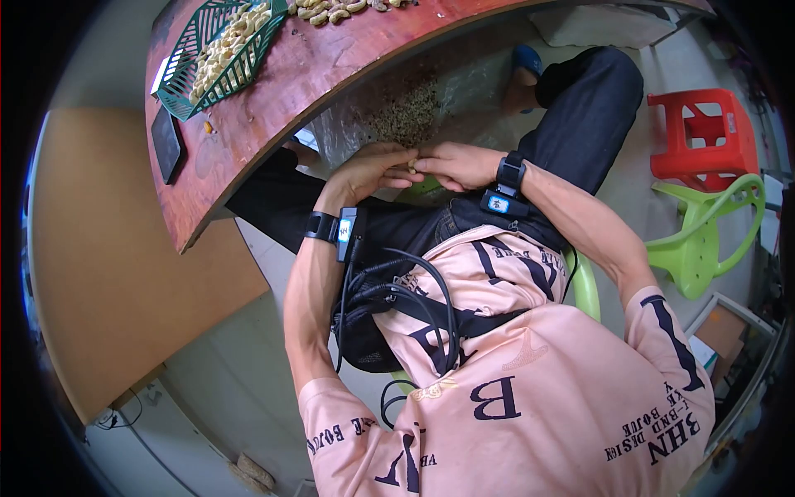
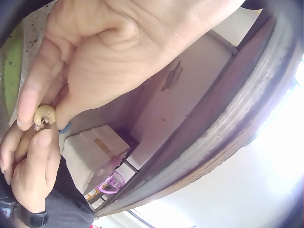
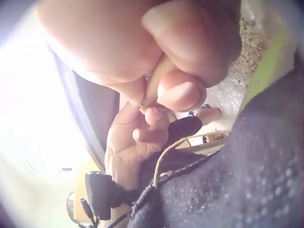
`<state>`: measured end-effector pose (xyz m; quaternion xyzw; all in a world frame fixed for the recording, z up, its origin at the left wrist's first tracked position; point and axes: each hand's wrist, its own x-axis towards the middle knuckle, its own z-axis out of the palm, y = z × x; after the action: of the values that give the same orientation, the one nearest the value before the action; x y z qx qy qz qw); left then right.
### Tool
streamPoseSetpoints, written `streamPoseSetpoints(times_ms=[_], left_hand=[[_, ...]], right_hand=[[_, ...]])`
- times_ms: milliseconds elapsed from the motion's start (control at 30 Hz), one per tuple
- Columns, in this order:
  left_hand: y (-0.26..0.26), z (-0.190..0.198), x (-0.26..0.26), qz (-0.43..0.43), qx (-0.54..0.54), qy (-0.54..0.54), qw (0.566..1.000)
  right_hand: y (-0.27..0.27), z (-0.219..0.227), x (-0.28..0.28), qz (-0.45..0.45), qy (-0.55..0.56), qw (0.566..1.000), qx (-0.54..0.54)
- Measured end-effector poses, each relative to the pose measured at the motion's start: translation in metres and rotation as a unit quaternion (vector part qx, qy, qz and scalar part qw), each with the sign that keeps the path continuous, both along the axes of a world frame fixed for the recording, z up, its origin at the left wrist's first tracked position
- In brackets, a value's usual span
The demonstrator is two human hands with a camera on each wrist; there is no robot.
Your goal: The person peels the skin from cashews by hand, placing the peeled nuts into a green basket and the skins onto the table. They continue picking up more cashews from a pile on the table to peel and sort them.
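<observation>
A pale, curved cashew nut (image 2: 45, 114) sits between both hands above the lap. My left hand (image 1: 366, 171) pinches it between thumb and fingertips, as the left wrist view shows most clearly. From the other side, my right hand (image 1: 462, 166) meets it with curled fingers, its thumb and fingertip at the nut's lower edge. The right wrist view shows only a sliver of the nut (image 3: 143, 109); the right fingers hide the rest. On the table, a green slotted basket (image 1: 174, 83) contains many peeled cashews (image 1: 228, 54), and more cashews (image 1: 331, 10) lie beside it.
The wooden table's edge (image 1: 310, 112) curves just beyond the hands. A dark phone-like slab (image 1: 167, 145) lies near its left corner. Below, plastic sheeting carries brown debris (image 1: 406, 116). A red stool (image 1: 704, 137) and a green chair (image 1: 700, 240) stand at the right.
</observation>
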<state>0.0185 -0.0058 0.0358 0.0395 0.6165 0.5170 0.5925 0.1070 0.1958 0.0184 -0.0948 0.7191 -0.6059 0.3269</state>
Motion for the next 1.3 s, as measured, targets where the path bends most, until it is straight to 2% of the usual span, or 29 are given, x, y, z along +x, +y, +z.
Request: streamPoseSetpoints(times_ms=[67,167,200,300,333,433,533,633,733,967,1067,1300], left_hand=[[0.0,0.002,0.0,0.002,0.002,0.005,1.0],[-0.004,0.001,-0.001,0.024,0.021,0.004,0.999],[-0.003,-0.001,-0.002,0.029,0.034,0.005,0.999],[-0.001,-0.003,-0.001,0.095,0.046,-0.014,0.994],[-0.001,-0.003,0.0,0.128,0.045,-0.024,0.99],[-0.004,-0.005,-0.004,0.084,0.037,-0.017,0.996],[-0.002,-0.003,-0.001,0.134,0.093,-0.021,0.986],[0.0,0.009,0.001,0.141,0.166,-0.026,0.976],[-0.005,0.003,0.0,0.15,0.216,-0.035,0.964],[-0.007,0.004,0.002,0.058,0.261,-0.044,0.962],[-0.006,0.01,0.004,0.076,0.231,-0.049,0.969],[0.0,0.016,0.006,0.114,0.251,-0.072,0.959]], right_hand=[[-0.002,0.011,0.006,0.0,0.05,0.999,-0.009],[0.006,0.01,0.007,-0.025,-0.056,0.995,-0.08],[0.01,0.011,0.002,-0.022,-0.129,0.985,-0.109],[0.011,-0.003,-0.014,-0.054,-0.181,0.976,-0.111],[0.01,0.004,-0.016,-0.095,-0.163,0.977,-0.094],[0.005,-0.003,-0.026,-0.182,-0.092,0.972,-0.118],[0.011,-0.007,-0.026,-0.226,-0.025,0.971,-0.073],[0.017,-0.001,-0.024,-0.259,0.009,0.964,-0.049],[0.017,0.006,-0.021,-0.287,0.023,0.957,-0.043],[0.016,0.0,-0.023,-0.323,0.03,0.946,-0.007],[0.017,0.001,-0.022,-0.333,0.036,0.942,-0.009],[0.016,-0.002,-0.022,-0.341,0.033,0.94,-0.007]])
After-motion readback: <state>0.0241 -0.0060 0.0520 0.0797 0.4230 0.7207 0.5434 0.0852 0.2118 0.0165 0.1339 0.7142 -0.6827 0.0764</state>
